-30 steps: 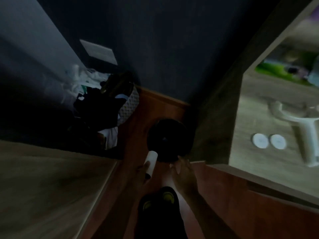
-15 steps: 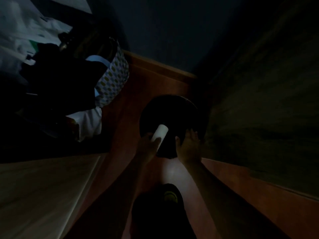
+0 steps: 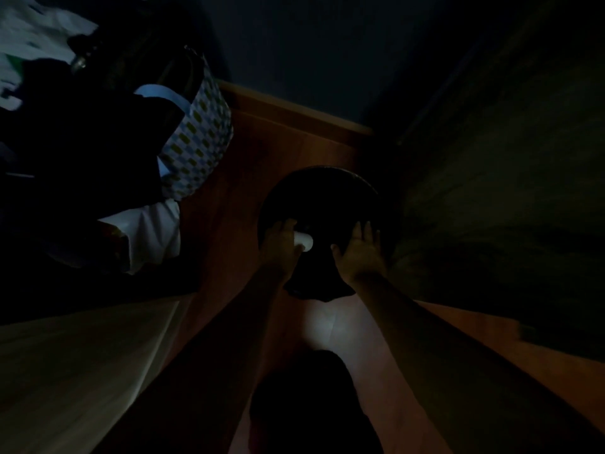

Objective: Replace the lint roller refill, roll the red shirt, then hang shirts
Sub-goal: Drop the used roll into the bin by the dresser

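Dim light. Left hand point(image 3: 278, 244) grips white refill tube point(image 3: 303, 241) over dark round bin point(image 3: 319, 204) on the floor; tube's long axis points right. Right hand point(image 3: 360, 250), fingers spread, rests on the bin's right rim, holding nothing.

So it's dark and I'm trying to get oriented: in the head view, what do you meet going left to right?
Patterned basket → left hand → white roll → right hand.
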A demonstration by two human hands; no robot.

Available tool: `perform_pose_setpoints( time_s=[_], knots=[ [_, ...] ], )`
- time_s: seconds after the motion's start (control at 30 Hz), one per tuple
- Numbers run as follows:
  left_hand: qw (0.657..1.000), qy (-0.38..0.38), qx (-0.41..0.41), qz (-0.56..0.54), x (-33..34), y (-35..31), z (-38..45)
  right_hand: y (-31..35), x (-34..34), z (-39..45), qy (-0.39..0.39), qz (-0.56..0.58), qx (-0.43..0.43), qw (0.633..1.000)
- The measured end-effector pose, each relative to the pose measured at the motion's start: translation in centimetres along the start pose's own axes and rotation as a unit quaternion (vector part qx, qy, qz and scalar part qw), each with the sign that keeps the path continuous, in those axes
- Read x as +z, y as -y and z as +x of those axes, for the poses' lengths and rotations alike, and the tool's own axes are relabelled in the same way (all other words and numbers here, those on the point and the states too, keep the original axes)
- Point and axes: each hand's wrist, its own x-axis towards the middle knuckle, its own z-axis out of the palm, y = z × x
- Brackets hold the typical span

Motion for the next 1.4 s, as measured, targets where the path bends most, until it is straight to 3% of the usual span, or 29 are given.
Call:
perform_pose_setpoints(
  time_s=[0.13,0.3,0.53,0.67,0.83,0.93,1.03,1.1,1.4],
  knots=[
    [0.998,-0.015,0.058,0.021,-0.2,0.3,0.6,-0.4,0.3,0.1,0.011,0.002,-0.011,1.0],
    [0.972,0.018,0.126,0.198,-1.3,-0.4,-0.1,-0.5,0.1,0.0,0.019,0.002,-0.02,1.0],
    [0.969,0.011,0.089,0.23,-5.0,-1.5,-4.0,1.2,-3.3,-3.4,0.043,-0.011,-0.036,0.998],
    [0.976,0.01,0.071,0.207,-9.4,-2.2,-8.1,2.8,-7.6,-7.0,0.058,-0.033,-0.042,0.997],
    [0.978,-0.044,0.047,0.196,-18.5,-6.9,-14.6,7.6,-15.7,-13.9,0.058,-0.043,-0.083,0.994],
    [0.976,-0.046,0.048,0.205,-25.1,-11.5,-18.7,11.7,-22.2,-18.8,0.03,-0.037,-0.133,0.99],
    [0.97,-0.133,0.062,0.192,-32.3,-17.5,-22.5,15.2,-29.3,-23.8,-0.011,-0.014,-0.175,0.984],
    [0.97,-0.144,0.062,0.188,-36.1,-20.9,-24.8,16.6,-33.7,-27.0,-0.055,0.011,-0.195,0.979],
    [0.925,-0.249,0.208,0.2,-44.4,-35.9,-30.7,14.3,-50.2,-37.4,-0.241,0.03,-0.247,0.938]
  ],
)
